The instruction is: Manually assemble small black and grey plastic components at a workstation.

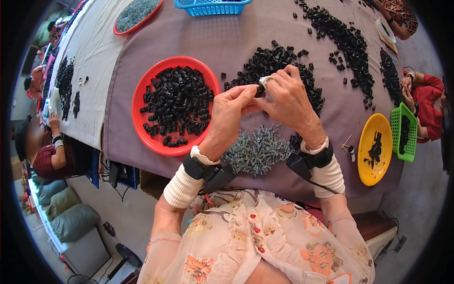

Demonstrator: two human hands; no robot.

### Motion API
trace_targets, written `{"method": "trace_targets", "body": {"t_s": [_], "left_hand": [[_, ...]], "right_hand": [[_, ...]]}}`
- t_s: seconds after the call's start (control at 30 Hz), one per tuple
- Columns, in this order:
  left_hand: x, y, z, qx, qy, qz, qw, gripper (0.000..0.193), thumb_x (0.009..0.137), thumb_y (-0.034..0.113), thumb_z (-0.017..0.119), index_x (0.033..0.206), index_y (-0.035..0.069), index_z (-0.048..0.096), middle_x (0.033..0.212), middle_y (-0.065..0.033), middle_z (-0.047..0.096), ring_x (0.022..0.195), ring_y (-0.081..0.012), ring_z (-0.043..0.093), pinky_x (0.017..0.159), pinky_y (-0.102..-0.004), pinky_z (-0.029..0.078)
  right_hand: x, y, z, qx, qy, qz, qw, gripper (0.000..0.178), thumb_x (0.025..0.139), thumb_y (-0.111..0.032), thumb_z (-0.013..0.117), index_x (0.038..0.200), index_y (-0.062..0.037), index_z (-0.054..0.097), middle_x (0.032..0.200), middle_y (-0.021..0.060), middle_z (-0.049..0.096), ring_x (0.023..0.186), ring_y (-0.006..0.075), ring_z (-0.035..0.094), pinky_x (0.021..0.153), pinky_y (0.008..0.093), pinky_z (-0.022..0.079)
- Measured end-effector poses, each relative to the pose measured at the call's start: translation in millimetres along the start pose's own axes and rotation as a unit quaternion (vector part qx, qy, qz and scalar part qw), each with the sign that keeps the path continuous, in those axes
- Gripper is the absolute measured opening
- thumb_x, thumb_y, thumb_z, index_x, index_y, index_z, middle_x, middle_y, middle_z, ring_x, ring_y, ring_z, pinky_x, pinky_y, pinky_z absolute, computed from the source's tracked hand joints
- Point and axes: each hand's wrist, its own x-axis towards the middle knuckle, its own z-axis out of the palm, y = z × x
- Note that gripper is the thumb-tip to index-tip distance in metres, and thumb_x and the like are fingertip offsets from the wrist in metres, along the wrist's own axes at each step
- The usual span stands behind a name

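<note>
My left hand (pixel 227 113) and my right hand (pixel 293 97) meet over the table, fingertips pinched together. A small black plastic part (pixel 259 90) shows between them, mostly hidden by the fingers. My right hand has a white wrap on one finger. Behind my hands spreads a heap of small black plastic parts (pixel 272 59). Nearer to me, below the hands, lies a pile of small grey metal pieces (pixel 257 150), possibly screws. Left of my left hand stands a red round tray (pixel 138 111) holding many of the same black parts.
A yellow plate (pixel 385 156) with dark bits and a green basket (pixel 396 125) are at right. At the back stand a blue basket (pixel 213 8) and a red tray of grey pieces (pixel 137 16). More black parts (pixel 347 52) trail at far right. Other people sit along both sides.
</note>
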Motion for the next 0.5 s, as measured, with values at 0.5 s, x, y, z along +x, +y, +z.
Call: {"method": "trace_targets", "body": {"t_s": [0.5], "left_hand": [[-1.4,-3.5,-8.8,-0.006,-0.045,-0.034,0.998,0.024,0.097,0.023,0.052,0.097,0.001,0.061,0.087,-0.0048,0.064,0.08,-0.0132,0.064,0.077,-0.0304,0.054]], "right_hand": [[-3.8,0.7,5.9,0.07,0.039,-0.006,0.997,0.026,0.069,-0.027,0.073,0.072,-0.0038,0.061,0.065,0.0076,0.057,0.064,0.0227,0.055,0.077,0.0361,0.038]]}}
